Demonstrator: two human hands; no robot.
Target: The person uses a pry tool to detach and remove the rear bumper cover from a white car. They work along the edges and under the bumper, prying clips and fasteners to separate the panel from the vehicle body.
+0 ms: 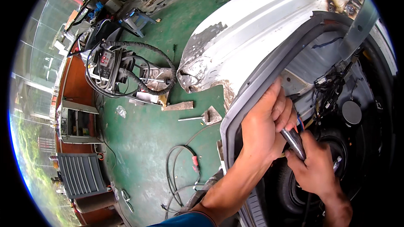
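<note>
Hands: left hand (265, 122) and right hand (313, 166) both curl closed around a shiny metal tool (294, 141).
Place: tool sits beside the dark rubber seal (269, 65) of a damaged car's boot opening.

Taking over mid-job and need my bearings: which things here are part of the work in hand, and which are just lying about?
In hand:
left hand on the car body edge
right hand gripping a metal tool
wiring inside the body

Lying about:
welding machine with hoses
wood scraps
loose cable on the green floor
</note>
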